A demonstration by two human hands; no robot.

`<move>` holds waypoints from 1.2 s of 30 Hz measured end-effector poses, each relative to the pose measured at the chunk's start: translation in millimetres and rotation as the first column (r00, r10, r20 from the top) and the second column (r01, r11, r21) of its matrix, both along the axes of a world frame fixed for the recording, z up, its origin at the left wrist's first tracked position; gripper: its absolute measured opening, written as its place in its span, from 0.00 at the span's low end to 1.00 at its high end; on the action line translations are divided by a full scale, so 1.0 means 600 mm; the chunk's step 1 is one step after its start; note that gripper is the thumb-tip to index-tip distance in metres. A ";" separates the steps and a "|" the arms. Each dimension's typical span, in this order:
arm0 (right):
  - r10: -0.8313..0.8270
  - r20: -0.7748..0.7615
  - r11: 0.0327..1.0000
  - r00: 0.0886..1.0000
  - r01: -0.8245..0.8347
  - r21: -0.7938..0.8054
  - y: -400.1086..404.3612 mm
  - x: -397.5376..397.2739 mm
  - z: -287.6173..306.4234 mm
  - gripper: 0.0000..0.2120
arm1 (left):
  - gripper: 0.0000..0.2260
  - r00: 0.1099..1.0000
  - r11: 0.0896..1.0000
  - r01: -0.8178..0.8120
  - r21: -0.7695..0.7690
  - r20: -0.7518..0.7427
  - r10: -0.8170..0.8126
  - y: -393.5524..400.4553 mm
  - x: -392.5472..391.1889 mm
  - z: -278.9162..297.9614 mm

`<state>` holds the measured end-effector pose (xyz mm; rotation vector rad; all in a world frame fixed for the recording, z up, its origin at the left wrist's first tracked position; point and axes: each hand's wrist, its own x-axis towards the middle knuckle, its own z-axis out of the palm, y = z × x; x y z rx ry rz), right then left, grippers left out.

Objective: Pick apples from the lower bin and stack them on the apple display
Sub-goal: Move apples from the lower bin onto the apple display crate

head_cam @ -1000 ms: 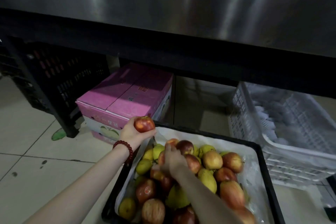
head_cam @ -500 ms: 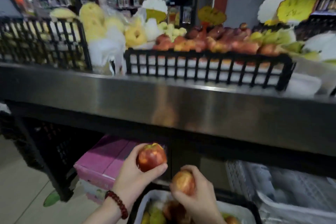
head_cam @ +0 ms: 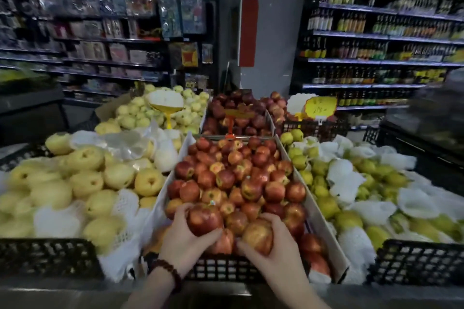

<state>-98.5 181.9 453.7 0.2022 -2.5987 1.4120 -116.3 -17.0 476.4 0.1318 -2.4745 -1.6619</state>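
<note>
My left hand point(head_cam: 180, 238), with a bead bracelet on its wrist, grips a red apple point(head_cam: 204, 219) at the near edge of the apple display point(head_cam: 238, 178). My right hand point(head_cam: 278, 246) holds a second, paler red apple point(head_cam: 257, 236) right beside it. Both apples rest against the front of the red pile, which fills a cardboard-lined black crate point(head_cam: 221, 267). The lower bin is out of view below the counter.
Yellow pears point(head_cam: 82, 183) in foam nets lie in the crate to the left. Green pears and white foam sleeves point(head_cam: 356, 190) fill the crate to the right. Darker apples point(head_cam: 236, 113) and a price sign point(head_cam: 320, 106) sit behind. Store shelves line the back.
My view rose from the lower bin to the display top. Both hands came up, each with an apple, and now press them onto the front of the red pile.
</note>
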 end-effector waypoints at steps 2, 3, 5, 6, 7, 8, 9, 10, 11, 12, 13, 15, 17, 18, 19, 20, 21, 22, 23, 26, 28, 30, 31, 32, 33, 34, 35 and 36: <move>-0.059 0.039 0.998 0.998 0.057 0.032 0.000 -0.041 0.026 0.29 | 0.32 0.997 0.992 0.043 -0.120 0.073 -0.035 -0.004 -0.047 0.020; -0.087 0.081 0.995 0.993 0.083 0.057 0.001 -0.063 0.027 0.29 | 0.32 0.993 0.976 0.080 -0.200 0.103 -0.060 -0.003 -0.071 0.024; -0.101 0.140 0.988 0.985 0.084 0.127 0.001 -0.099 0.017 0.30 | 0.34 0.984 0.941 0.145 -0.306 0.146 -0.105 0.011 -0.116 0.022; -0.101 0.169 0.983 0.980 0.073 0.167 -0.002 -0.112 0.008 0.30 | 0.34 0.978 0.928 0.178 -0.328 0.166 -0.129 0.021 -0.138 0.017; -0.105 0.195 0.977 0.975 0.065 0.203 -0.003 -0.122 -0.003 0.31 | 0.34 0.971 0.910 0.208 -0.360 0.187 -0.148 0.033 -0.156 0.011; -0.113 0.229 0.972 0.967 0.060 0.226 -0.005 -0.130 -0.017 0.32 | 0.35 0.964 0.882 0.240 -0.406 0.204 -0.168 0.044 -0.172 0.003; -0.112 0.261 0.968 0.959 0.046 0.246 -0.007 -0.136 -0.030 0.34 | 0.36 0.956 0.837 0.274 -0.474 0.228 -0.185 0.054 -0.184 -0.006; -0.103 0.288 0.966 0.952 0.026 0.259 -0.008 -0.139 -0.039 0.35 | 0.38 0.947 0.783 0.309 -0.540 0.254 -0.198 0.062 -0.194 -0.016; -0.082 0.308 0.960 0.948 -0.007 0.279 -0.007 -0.143 -0.051 0.37 | 0.39 0.936 0.735 0.343 -0.584 0.280 -0.214 0.066 -0.201 -0.027; -0.052 0.327 0.956 0.943 -0.048 0.290 -0.006 -0.145 -0.058 0.37 | 0.39 0.923 0.711 0.375 -0.595 0.307 -0.230 0.069 -0.206 -0.041; -0.020 0.349 0.949 0.937 -0.092 0.301 -0.004 -0.146 -0.061 0.38 | 0.38 0.911 0.705 0.401 -0.585 0.334 -0.241 0.069 -0.208 -0.050; 0.006 0.379 0.940 0.925 -0.134 0.314 0.003 -0.149 -0.063 0.36 | 0.33 0.893 0.701 0.434 -0.566 0.373 -0.251 0.067 -0.211 -0.066; -0.006 0.363 0.960 0.932 -0.096 0.263 0.012 -0.150 -0.061 0.27 | 0.25 0.883 0.686 0.451 -0.570 0.397 -0.251 0.062 -0.210 -0.066; -0.023 0.350 0.971 0.936 -0.062 0.230 0.017 -0.148 -0.057 0.23 | 0.23 0.883 0.693 0.450 -0.563 0.396 -0.251 0.059 -0.208 -0.062; -0.052 0.335 0.979 0.941 -0.019 0.205 0.023 -0.147 -0.052 0.20 | 0.22 0.886 0.713 0.443 -0.543 0.386 -0.256 0.056 -0.206 -0.058; -0.096 0.307 0.980 0.947 0.037 0.194 0.029 -0.148 -0.046 0.18 | 0.22 0.893 0.746 0.428 -0.510 0.366 -0.262 0.053 -0.204 -0.053; -0.146 0.276 0.980 0.950 0.102 0.169 0.035 -0.149 -0.040 0.16 | 0.21 0.903 0.784 0.406 -0.469 0.339 -0.265 0.050 -0.202 -0.045; -0.200 0.254 0.977 0.946 0.175 0.119 0.040 -0.151 -0.032 0.12 | 0.19 0.915 0.823 0.378 -0.425 0.309 -0.260 0.048 -0.199 -0.037; -0.236 0.252 0.972 0.938 0.229 0.058 0.045 -0.153 -0.023 0.09 | 0.17 0.927 0.858 0.346 -0.380 0.282 -0.249 0.047 -0.195 -0.028; -0.217 0.264 0.954 0.940 0.262 -0.148 0.052 -0.157 -0.001 0.05 | 0.14 0.942 0.928 0.292 -0.233 0.238 -0.236 0.046 -0.177 0.000; -0.166 0.258 0.937 0.952 0.234 -0.260 0.049 -0.149 0.011 0.05 | 0.13 0.944 0.944 0.284 -0.168 0.219 -0.245 0.047 -0.157 0.013; -0.108 0.209 0.915 0.972 0.180 -0.361 0.044 -0.136 0.017 0.04 | 0.11 0.954 0.960 0.263 -0.095 0.172 -0.244 0.049 -0.131 0.016; -0.082 0.172 0.906 0.982 0.145 -0.399 0.039 -0.126 0.020 0.04 | 0.09 0.962 0.966 0.250 -0.068 0.134 -0.240 0.051 -0.114 0.015; -0.050 0.141 0.893 0.989 0.107 -0.438 0.032 -0.113 0.016 0.05 | 0.08 0.967 0.970 0.241 -0.036 0.093 -0.237 0.053 -0.092 0.009; -0.018 0.115 0.882 0.993 0.070 -0.466 0.025 -0.098 0.009 0.05 | 0.07 0.971 0.972 0.236 0.009 0.045 -0.236 0.056 -0.068 0.002; 0.013 0.096 0.868 0.995 0.036 -0.495 0.018 -0.081 -0.001 0.05 | 0.06 0.972 0.970 0.236 0.063 0.001 -0.236 0.059 -0.043 -0.009; 0.049 0.079 0.855 0.996 -0.001 -0.518 0.010 -0.060 -0.018 0.05 | 0.06 0.971 0.964 0.240 0.113 -0.034 -0.237 0.061 -0.014 -0.025; 0.085 0.054 0.840 0.995 -0.042 -0.541 0.002 -0.037 -0.035 0.05 | 0.05 0.968 0.958 0.248 0.144 -0.069 -0.240 0.064 0.012 -0.042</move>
